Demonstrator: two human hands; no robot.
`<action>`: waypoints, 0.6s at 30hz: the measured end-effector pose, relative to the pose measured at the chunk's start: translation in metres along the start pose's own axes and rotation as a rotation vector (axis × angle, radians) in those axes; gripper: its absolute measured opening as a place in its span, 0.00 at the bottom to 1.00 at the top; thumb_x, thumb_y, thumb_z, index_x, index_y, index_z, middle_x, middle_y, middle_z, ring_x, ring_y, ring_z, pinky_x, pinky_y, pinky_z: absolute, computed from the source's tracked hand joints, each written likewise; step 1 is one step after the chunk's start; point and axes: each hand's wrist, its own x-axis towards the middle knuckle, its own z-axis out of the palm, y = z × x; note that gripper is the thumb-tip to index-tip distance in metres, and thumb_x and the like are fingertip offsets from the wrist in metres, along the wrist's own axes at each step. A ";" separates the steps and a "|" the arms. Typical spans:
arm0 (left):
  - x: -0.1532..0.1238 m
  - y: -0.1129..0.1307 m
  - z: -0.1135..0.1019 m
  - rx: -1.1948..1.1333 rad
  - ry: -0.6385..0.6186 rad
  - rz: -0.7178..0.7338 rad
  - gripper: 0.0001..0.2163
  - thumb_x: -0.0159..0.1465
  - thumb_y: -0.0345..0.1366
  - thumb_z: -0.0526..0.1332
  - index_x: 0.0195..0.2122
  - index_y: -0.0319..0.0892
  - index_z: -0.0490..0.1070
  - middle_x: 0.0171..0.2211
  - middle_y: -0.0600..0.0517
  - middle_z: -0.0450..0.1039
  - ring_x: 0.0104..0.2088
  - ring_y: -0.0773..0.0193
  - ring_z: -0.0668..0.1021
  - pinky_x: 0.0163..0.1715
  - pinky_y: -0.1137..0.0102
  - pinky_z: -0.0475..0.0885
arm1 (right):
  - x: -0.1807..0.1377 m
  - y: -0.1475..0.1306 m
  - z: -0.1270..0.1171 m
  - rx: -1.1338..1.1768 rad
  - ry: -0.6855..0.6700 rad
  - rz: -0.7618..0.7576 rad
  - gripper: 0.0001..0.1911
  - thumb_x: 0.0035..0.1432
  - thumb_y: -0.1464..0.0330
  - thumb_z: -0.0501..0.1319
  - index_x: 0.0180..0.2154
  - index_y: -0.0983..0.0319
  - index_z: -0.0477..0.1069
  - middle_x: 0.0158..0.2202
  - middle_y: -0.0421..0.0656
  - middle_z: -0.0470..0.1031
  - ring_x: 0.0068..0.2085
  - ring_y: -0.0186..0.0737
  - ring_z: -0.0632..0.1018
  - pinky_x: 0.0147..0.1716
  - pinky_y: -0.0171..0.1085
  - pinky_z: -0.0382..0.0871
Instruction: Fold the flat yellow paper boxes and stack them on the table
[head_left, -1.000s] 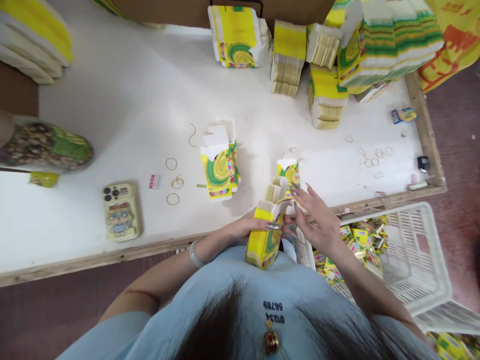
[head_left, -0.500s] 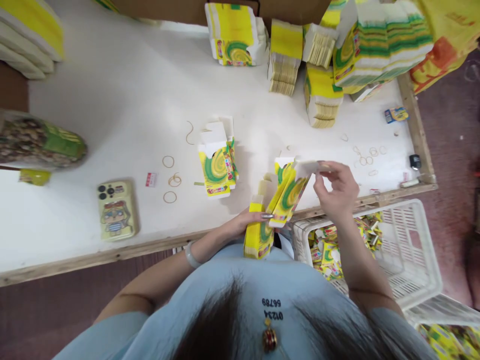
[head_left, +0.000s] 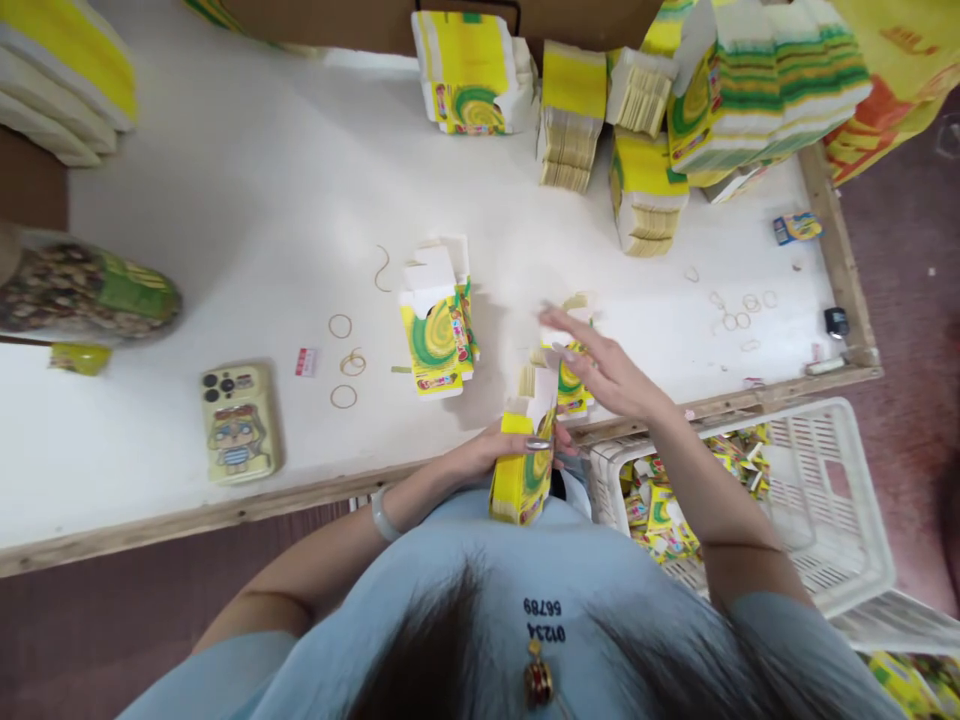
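My left hand (head_left: 487,448) is wrapped around a thick stack of folded yellow-and-green cartons (head_left: 517,488), held upright against the table's front edge near my body. Its thumb lies across the front of the stack. Just right of the stack, my right hand (head_left: 611,372) reaches over with its fingers stretched out, slightly blurred, holding nothing that I can see. Beneath and beside it are more cartons of the same print (head_left: 574,392), partly hidden by the hand. A small pile of cartons with white flaps (head_left: 435,335) lies on the table to the left.
Bundled carton stacks (head_left: 574,115) line the back of the white table (head_left: 262,200). Rubber bands (head_left: 343,397), a phone (head_left: 238,425) and a jar (head_left: 90,285) lie at left. A white plastic basket (head_left: 832,500) with cartons stands below the right front edge.
My right hand has let go of the white flap end of the tilted cartons and moved left, its fingers now straight. Those cartons no longer lean out rightward from the stack in my left hand.
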 end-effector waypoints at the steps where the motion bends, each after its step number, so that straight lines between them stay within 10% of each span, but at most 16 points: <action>1: 0.000 0.000 0.000 -0.002 -0.010 -0.007 0.28 0.54 0.49 0.73 0.48 0.34 0.74 0.47 0.41 0.79 0.50 0.49 0.80 0.51 0.62 0.73 | -0.003 -0.008 0.001 0.031 -0.075 -0.003 0.26 0.75 0.57 0.48 0.71 0.50 0.56 0.67 0.46 0.71 0.67 0.49 0.73 0.68 0.61 0.66; 14: 0.002 -0.001 -0.002 0.011 -0.058 0.034 0.28 0.54 0.49 0.72 0.49 0.34 0.74 0.44 0.41 0.81 0.45 0.52 0.83 0.45 0.64 0.75 | -0.055 -0.029 0.020 -0.187 0.131 -0.021 0.38 0.73 0.67 0.51 0.76 0.55 0.36 0.78 0.46 0.46 0.76 0.50 0.54 0.70 0.59 0.64; 18: 0.002 -0.001 -0.002 -0.005 -0.060 0.053 0.25 0.56 0.48 0.71 0.47 0.33 0.76 0.42 0.41 0.82 0.37 0.59 0.82 0.45 0.65 0.75 | -0.064 -0.035 0.036 -0.199 0.304 -0.059 0.39 0.69 0.69 0.59 0.75 0.53 0.45 0.74 0.45 0.58 0.73 0.50 0.63 0.66 0.55 0.73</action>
